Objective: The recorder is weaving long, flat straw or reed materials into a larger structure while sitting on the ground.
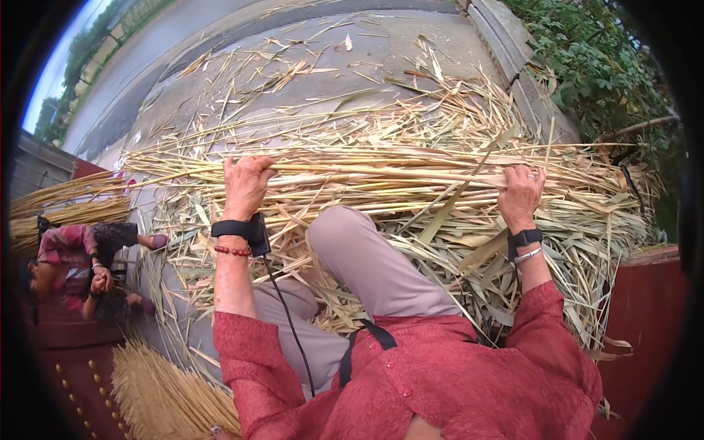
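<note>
A long bundle of dry yellow reed stalks (381, 176) lies crosswise in front of my knees, over a heap of loose leaves. My left hand (248, 180) is closed around stalks near the bundle's left part, knuckles up. Farther right, my right hand (522, 192) has its fingers curled over stalks toward the leafy end. What lies under the fingers is mostly hidden. A long pale leaf (444, 220) slants across the stalks between my hands.
Stripped leaves (543, 279) pile up on the right beside a red panel (642, 323). At left sits another person (70, 257), hands together, near a stalk bundle (73, 202). Another trimmed bundle (165, 385) lies lower left. A concrete kerb (521, 66) and green bushes (594, 66) stand far right.
</note>
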The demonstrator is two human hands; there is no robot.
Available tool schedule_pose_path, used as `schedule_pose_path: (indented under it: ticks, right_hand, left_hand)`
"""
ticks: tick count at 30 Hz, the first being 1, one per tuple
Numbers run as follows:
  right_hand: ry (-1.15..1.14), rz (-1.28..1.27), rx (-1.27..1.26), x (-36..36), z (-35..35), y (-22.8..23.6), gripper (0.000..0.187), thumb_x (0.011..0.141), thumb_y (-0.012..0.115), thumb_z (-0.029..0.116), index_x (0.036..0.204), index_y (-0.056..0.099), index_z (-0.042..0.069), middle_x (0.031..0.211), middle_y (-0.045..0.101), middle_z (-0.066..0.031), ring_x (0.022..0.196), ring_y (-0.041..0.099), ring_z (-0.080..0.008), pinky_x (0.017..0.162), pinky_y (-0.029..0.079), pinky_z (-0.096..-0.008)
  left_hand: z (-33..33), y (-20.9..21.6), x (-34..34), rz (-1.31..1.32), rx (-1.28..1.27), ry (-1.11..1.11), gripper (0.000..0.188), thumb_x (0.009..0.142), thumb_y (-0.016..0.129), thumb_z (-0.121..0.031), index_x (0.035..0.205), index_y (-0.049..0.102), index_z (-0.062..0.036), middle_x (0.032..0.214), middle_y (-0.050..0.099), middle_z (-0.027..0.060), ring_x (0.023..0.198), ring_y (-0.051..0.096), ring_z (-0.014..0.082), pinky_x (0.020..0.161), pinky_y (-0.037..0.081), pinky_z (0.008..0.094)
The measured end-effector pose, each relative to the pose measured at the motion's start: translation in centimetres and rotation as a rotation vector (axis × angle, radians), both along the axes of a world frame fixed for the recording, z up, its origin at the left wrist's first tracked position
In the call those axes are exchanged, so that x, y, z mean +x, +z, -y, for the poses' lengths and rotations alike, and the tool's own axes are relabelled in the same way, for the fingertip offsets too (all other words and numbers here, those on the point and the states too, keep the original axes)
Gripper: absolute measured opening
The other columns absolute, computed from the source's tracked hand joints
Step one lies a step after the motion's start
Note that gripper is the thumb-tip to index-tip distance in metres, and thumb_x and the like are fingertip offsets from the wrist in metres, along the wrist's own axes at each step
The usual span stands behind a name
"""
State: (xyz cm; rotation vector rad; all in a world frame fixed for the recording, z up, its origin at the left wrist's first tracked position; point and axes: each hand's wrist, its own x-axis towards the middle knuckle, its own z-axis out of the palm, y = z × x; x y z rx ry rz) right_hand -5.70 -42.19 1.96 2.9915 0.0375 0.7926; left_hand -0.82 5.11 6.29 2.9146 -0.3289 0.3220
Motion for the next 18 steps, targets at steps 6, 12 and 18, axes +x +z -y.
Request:
schedule_pose_path:
  ticks: [6,12,18]
  right_hand:
    - [0.114,-0.007,0.102,-0.1,-1.1,0.6,0.012,0.065,0.061,0.005,0.076,0.056,0.006,0.072,0.059,-0.0084,0.074,0.057,-0.0259,0.083,0.037,-0.0431]
    - [0.379,-0.146,0.561,0.7,-4.0,2.2,0.008,0.065,0.063,0.005,0.071,0.057,0.006,0.065,0.059,-0.0099,0.059,0.058,-0.0282,0.051,0.042,-0.035]
    - [0.441,-0.095,0.549,1.2,-8.4,2.4,0.008,0.065,0.063,0.007,0.068,0.056,0.006,0.061,0.056,-0.0099,0.059,0.057,-0.0288,0.05,0.042,-0.0368]
  left_hand:
    - [-1.1,0.7,0.2,0.052,0.017,0.028,0.011,0.077,0.06,-0.018,0.086,0.066,-0.0134,0.086,0.062,0.0047,0.089,0.056,0.0232,0.097,0.024,0.0503]
    - [2.8,0.5,0.1,0.037,-0.004,-0.098,0.013,0.076,0.063,-0.021,0.088,0.065,-0.0149,0.084,0.062,0.0044,0.084,0.058,0.0223,0.095,0.028,0.0472]
    - [11.8,-1.2,-0.6,0.011,-0.406,-0.407,0.02,0.074,0.064,-0.024,0.086,0.066,-0.0079,0.082,0.064,0.0102,0.076,0.06,0.0274,0.073,0.043,0.0376]
